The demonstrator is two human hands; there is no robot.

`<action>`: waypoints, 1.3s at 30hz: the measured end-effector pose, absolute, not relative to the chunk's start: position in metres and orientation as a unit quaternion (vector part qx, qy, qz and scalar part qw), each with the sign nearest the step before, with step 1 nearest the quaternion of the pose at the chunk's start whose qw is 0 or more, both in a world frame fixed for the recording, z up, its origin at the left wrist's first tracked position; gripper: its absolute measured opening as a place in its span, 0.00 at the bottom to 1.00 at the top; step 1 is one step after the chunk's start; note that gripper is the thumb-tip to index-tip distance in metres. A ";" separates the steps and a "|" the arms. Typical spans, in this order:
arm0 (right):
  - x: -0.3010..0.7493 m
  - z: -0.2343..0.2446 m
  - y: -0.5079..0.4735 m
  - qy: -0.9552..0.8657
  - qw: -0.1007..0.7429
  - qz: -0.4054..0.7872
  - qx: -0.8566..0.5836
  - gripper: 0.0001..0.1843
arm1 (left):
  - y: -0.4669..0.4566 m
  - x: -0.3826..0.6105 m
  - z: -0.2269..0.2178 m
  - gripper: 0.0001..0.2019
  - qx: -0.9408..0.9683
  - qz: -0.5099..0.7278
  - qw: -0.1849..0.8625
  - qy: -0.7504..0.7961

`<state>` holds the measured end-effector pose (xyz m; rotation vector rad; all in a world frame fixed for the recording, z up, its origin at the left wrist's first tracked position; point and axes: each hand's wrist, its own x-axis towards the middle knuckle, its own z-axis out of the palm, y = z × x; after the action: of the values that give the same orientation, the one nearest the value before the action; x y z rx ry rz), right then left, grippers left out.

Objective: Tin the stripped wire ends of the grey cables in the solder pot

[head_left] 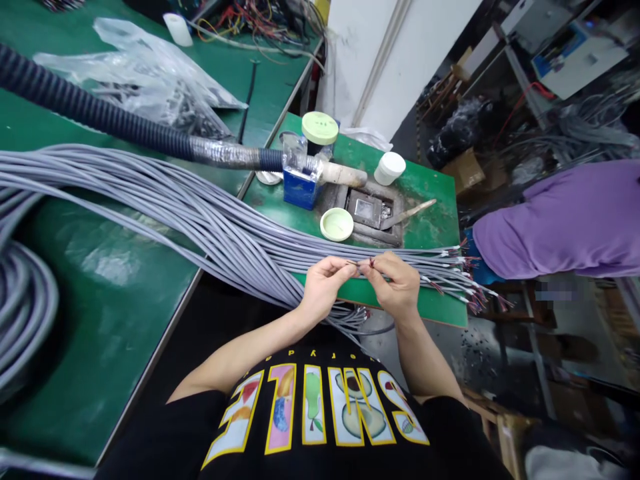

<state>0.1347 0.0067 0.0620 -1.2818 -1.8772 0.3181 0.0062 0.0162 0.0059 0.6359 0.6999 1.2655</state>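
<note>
My left hand (323, 285) is closed, with thumb and forefinger pinching the end of a thin grey cable. Close beside it, my right hand (396, 283) pinches the small dark-red wires (371, 263) at that same end. The fingertips nearly meet and hide much of the held part. Beneath and beyond both hands runs a thick bundle of grey cables (225, 207). Its stripped ends (473, 287) fan out in red, white and dark wires past my right hand. More cable ends (357, 317) hang below the board's near edge.
A solder pot (367, 208) is set into the green board (440, 207), with a flat stick (413, 213) across it. Around it are a pale green lid (337, 225), a white jar (390, 168), a blue box (299, 190) and a black hose (125, 123). A person in purple (565, 223) is at right.
</note>
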 end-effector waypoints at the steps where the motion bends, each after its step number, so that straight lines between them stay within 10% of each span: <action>1: 0.133 0.063 0.010 -0.747 0.414 0.132 -0.502 0.09 | 0.017 0.006 0.005 0.11 0.282 0.571 0.704 0.314; 8: 0.130 0.070 0.050 -0.756 0.385 0.158 -0.504 0.11 | 0.027 -0.014 0.001 0.11 0.412 0.547 0.645 0.341; 18: 0.127 0.058 0.135 -0.815 0.071 0.126 -0.562 0.13 | 0.034 -0.049 -0.033 0.06 0.803 0.421 0.135 0.399; 29: 0.111 0.049 0.145 -0.809 -0.105 0.045 -0.576 0.16 | 0.034 -0.047 -0.037 0.06 0.809 0.418 0.096 0.401; 39: 0.141 0.070 0.150 -0.797 0.005 0.057 -0.602 0.15 | 0.033 -0.048 -0.040 0.08 0.809 0.411 0.129 0.400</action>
<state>0.1410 0.1503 0.0701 -1.8836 -2.4950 0.1800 -0.0480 0.0328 -0.0396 2.3520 1.1620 1.1945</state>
